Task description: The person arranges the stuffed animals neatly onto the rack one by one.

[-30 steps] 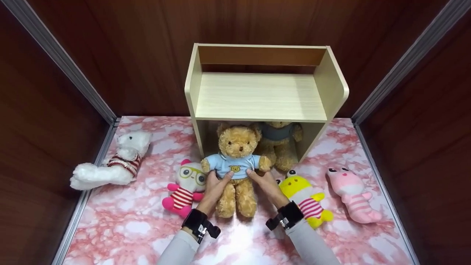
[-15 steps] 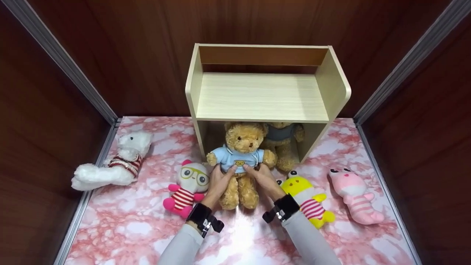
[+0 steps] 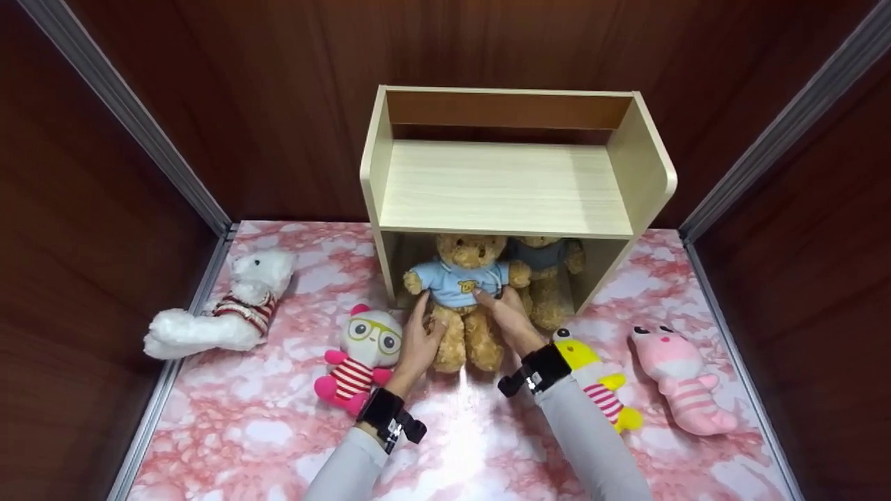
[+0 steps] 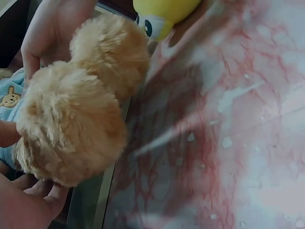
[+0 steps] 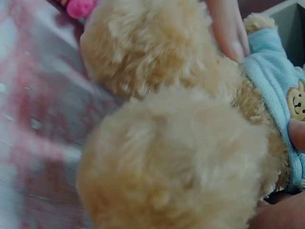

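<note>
A light brown teddy bear [image 3: 451, 284] in a blue top stands upright at the front of the shelf unit's lower compartment [image 3: 412, 268]. The shelf board hides the top of its head. My left hand [image 3: 420, 344] holds the bear low on one side, its thumb over the leg and fingers round behind. My right hand [image 3: 511, 321] grips the other side, with the thumb [image 5: 298, 134] on the blue top near the bear patch. Both furry legs [image 4: 71, 124] hang toward the marbled surface. Behind it, to the right, sits another teddy bear [image 3: 546, 259] in a dark grey top.
A pale wooden shelf unit [image 3: 508, 188] stands at the back. A white plush [image 3: 243, 309] lies at the left, and a panda plush [image 3: 358, 355] beside my left forearm. A yellow plush [image 3: 578, 355], partly hidden by my right arm, and a pink plush [image 3: 679, 379] lie at right.
The teddy bear has moved away from me into the lower compartment, its head passing under the shelf board. My left hand has slid lower on it; the view has shifted slightly.
</note>
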